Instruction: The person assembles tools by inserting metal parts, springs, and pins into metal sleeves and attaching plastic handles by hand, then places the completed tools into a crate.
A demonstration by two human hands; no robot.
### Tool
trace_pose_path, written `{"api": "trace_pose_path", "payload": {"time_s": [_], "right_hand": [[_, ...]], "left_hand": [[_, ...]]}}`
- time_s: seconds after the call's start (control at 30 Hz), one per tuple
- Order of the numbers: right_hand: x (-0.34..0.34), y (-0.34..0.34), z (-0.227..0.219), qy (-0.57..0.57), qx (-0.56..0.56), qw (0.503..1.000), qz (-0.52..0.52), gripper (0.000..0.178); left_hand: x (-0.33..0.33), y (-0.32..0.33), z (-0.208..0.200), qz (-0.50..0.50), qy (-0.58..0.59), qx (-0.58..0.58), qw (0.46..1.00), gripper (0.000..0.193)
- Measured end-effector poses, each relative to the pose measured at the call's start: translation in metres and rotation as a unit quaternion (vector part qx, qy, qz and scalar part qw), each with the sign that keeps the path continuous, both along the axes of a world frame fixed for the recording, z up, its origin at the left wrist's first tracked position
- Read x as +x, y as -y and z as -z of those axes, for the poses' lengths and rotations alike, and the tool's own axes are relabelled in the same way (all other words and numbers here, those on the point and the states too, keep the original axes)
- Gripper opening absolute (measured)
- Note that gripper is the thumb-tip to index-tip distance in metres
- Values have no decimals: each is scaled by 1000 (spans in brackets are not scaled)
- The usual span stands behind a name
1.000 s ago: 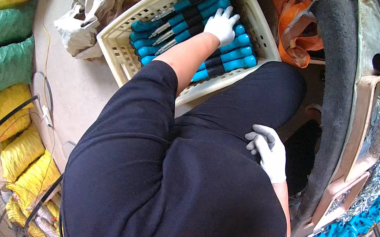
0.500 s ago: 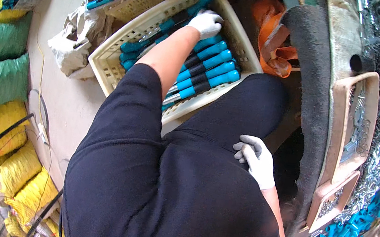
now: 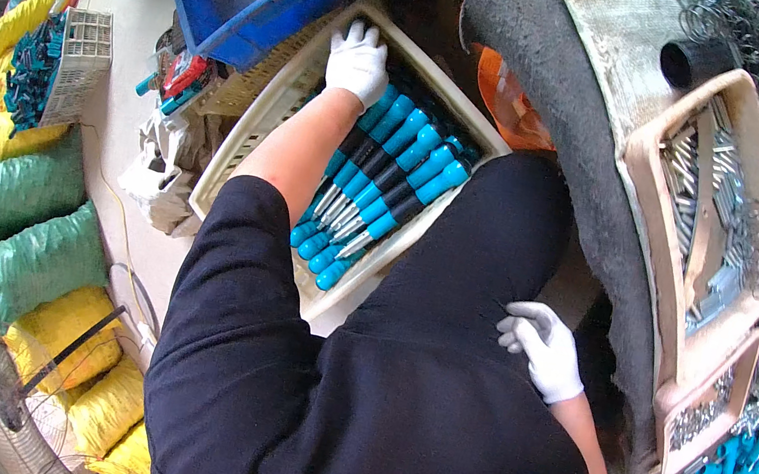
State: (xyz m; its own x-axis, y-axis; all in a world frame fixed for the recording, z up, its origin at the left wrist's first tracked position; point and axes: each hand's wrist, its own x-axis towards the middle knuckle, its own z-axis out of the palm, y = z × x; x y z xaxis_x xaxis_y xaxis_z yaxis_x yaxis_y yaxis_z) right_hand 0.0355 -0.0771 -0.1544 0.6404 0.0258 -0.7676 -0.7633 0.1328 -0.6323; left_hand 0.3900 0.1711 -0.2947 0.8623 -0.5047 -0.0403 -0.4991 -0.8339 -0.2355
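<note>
My left hand (image 3: 357, 66), in a white glove, reaches to the far left end of a cream plastic crate (image 3: 312, 304). Its fingers are spread over the ends of tools lying there; what is under the palm is hidden. Beside it in the crate, several tools with blue-and-black handles (image 3: 411, 156) and slim metal shafts lie in a slanted row. More blue handle ends (image 3: 321, 252) show at the crate's near side. My right hand (image 3: 549, 356), also gloved, hovers by my right thigh with loosely bent fingers apart and nothing visible in them.
A blue bin (image 3: 280, 22) with metal rods stands beyond the crate. At right, a bench holds a tan tray (image 3: 678, 330) of metal parts, springs and blue pieces (image 3: 734, 472). Green and yellow sacks (image 3: 41, 254) line the left, near a white basket (image 3: 79, 67). Something orange (image 3: 515, 104) lies behind the crate.
My left hand has moved toward the crate's far left end, its fingers now spread. The tools beside it lie uncovered. The whole view has turned and shifted. My right hand stays by the thigh.
</note>
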Motion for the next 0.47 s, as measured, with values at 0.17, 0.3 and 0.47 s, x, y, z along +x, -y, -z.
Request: {"api": "trace_pose_path", "payload": {"time_s": [0.17, 0.3, 0.47], "right_hand": [[-4, 20, 16, -14, 17, 1000, 20, 23], [-1, 28, 26, -20, 7, 999, 25, 18], [2, 37, 37, -53, 8, 999, 13, 18]], "left_hand": [[7, -10, 6, 30, -37, -6, 999, 28], [17, -6, -1, 45, -66, -65, 995, 24], [-12, -8, 10, 72, -115, -78, 988, 33]]}}
